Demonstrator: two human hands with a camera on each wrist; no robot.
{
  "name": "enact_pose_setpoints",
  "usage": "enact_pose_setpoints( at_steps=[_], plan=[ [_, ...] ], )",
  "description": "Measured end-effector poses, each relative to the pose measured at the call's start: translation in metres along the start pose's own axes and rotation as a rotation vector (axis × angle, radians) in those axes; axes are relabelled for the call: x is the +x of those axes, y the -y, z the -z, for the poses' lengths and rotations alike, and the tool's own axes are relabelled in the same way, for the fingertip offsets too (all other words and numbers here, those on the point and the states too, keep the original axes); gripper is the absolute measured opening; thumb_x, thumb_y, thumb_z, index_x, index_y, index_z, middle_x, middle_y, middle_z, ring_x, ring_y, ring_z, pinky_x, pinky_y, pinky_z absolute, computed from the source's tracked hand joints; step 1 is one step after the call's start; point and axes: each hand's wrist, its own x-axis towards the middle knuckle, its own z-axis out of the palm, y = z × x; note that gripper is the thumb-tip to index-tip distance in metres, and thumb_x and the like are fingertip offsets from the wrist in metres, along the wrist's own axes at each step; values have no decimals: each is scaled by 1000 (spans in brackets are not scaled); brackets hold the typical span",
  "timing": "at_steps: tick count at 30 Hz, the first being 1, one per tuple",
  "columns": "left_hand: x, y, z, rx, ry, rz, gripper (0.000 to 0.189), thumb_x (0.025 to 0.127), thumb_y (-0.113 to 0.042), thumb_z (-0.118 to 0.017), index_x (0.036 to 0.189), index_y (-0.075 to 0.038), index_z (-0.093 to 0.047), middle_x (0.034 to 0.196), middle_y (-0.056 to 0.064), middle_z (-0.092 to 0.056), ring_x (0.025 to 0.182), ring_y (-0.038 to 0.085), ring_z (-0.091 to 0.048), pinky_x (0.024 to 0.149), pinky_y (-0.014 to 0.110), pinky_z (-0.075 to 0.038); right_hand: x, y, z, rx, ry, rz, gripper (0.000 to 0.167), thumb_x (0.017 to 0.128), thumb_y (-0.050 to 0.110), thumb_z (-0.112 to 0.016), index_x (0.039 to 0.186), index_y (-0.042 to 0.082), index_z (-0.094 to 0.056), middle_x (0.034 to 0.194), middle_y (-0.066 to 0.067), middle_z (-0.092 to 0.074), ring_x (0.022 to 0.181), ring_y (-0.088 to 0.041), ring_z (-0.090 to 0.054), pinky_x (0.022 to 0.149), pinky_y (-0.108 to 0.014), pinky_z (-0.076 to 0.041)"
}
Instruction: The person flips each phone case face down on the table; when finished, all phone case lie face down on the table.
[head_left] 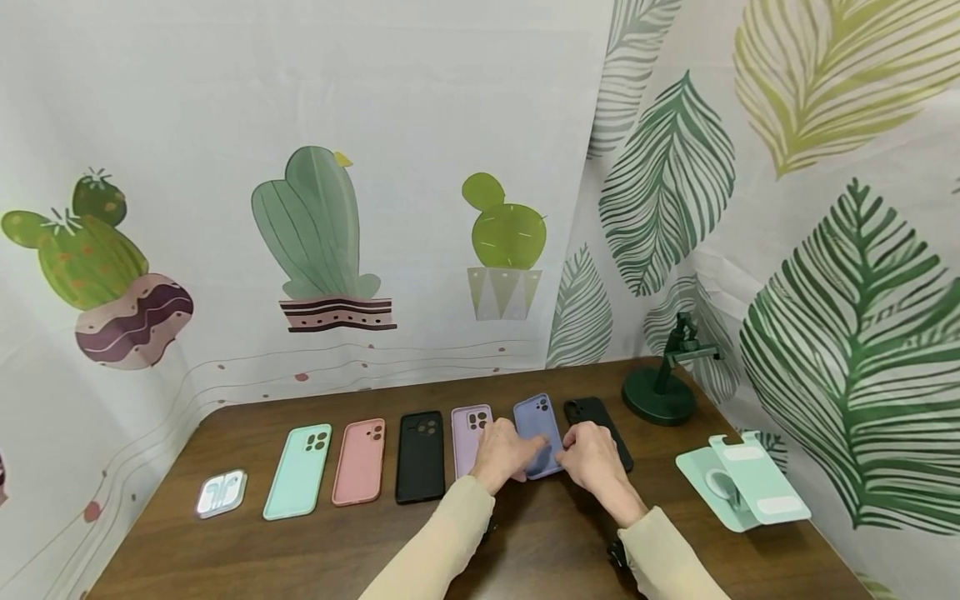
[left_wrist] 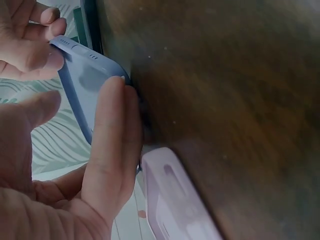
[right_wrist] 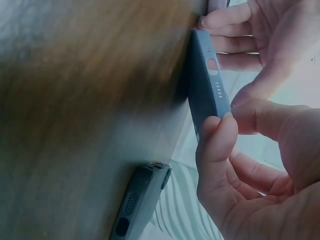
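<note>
A blue-purple phone case [head_left: 534, 418] lies between both hands, its camera end pointing away from me. My right hand [head_left: 596, 462] pinches its near right corner between thumb and finger, clearly seen in the right wrist view on the case [right_wrist: 204, 75]. My left hand [head_left: 504, 454] is at the left edge; in the left wrist view its fingers lie straight against the case [left_wrist: 82, 82], with the thumb apart from it. The near end appears raised off the table. A lilac phone case [head_left: 463, 437] lies left, partly hidden by my left hand. A black phone case [head_left: 617, 437] lies right, partly behind my right hand.
Further left in the row are a black case [head_left: 420, 458], a pink case [head_left: 358, 462], a mint case [head_left: 297, 473] and a boxed earphone set [head_left: 221, 493]. On the right stand a dark green stand [head_left: 660, 396] and a mint folding holder [head_left: 757, 479] near the table's edge.
</note>
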Motion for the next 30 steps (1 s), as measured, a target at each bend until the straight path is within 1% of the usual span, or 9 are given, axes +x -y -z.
enact_pose_setpoints(
  at_steps=[3, 5, 8, 11, 15, 17, 20, 25, 30],
  plan=[
    [0, 0, -2, -24, 16, -3, 50, 90, -46, -86, 62, -12, -64, 47, 3, -62, 36, 14, -66, 43, 25, -53, -14, 21, 22, 39, 8, -16, 10, 85, 15, -86, 86, 9, -78, 80, -3, -74, 73, -21, -65, 64, -38, -55],
    [1, 0, -2, -43, 25, -4, 54, 90, -51, -85, 59, -13, -62, 46, 4, -61, 36, 14, -65, 41, 25, -50, -25, 41, 40, 58, 12, -43, 10, 84, 13, -86, 87, 7, -78, 79, -2, -75, 74, -19, -66, 66, -38, -56],
    [1, 0, -3, -70, 45, 9, 59, 91, -57, -82, 55, -16, -58, 47, 6, -62, 36, 14, -65, 39, 24, -46, -34, 55, 54, 73, 18, -67, 9, 85, 12, -85, 90, 6, -80, 79, 0, -76, 75, -17, -67, 67, -35, -57],
    [1, -2, -4, -76, 50, 29, 60, 89, -62, -81, 58, -15, -60, 50, 8, -64, 36, 15, -66, 39, 24, -46, -36, 59, 57, 88, 9, -68, 9, 85, 12, -84, 91, 6, -81, 79, 1, -77, 73, -14, -66, 65, -33, -56],
    [0, -4, -8, -53, 31, 24, 62, 86, -66, -83, 65, -11, -67, 49, 6, -64, 35, 15, -65, 41, 26, -49, -36, 59, 58, 116, -10, -63, 7, 84, 12, -83, 89, 7, -82, 75, 3, -76, 71, -13, -65, 64, -31, -54],
    [0, -5, -9, -48, 28, 26, 62, 85, -67, -84, 64, -11, -67, 47, 5, -62, 35, 15, -64, 41, 26, -50, -36, 59, 59, 115, -19, -65, 6, 84, 13, -83, 88, 8, -83, 75, 3, -77, 71, -13, -65, 65, -32, -55],
    [0, -7, -9, -68, 47, 48, 62, 85, -67, -84, 64, -12, -66, 48, 6, -64, 37, 16, -67, 43, 26, -53, -36, 58, 60, 114, -30, -68, 6, 83, 14, -84, 87, 9, -83, 75, 3, -77, 72, -13, -66, 66, -33, -57],
    [0, -8, -10, -168, 108, 80, 61, 87, -65, -84, 63, -13, -63, 53, 8, -66, 41, 18, -70, 45, 30, -59, -37, 58, 64, 146, -40, -63, 9, 82, 13, -86, 87, 6, -83, 77, -1, -79, 72, -14, -68, 64, -32, -57],
    [1, -9, -12, -275, 154, 93, 60, 89, -60, -84, 60, -13, -61, 49, 1, -59, 45, 20, -73, 48, 33, -62, -37, 59, 67, 170, -32, -69, 11, 83, 14, -88, 89, 4, -83, 78, -2, -79, 71, -13, -67, 61, -30, -55]
  ],
)
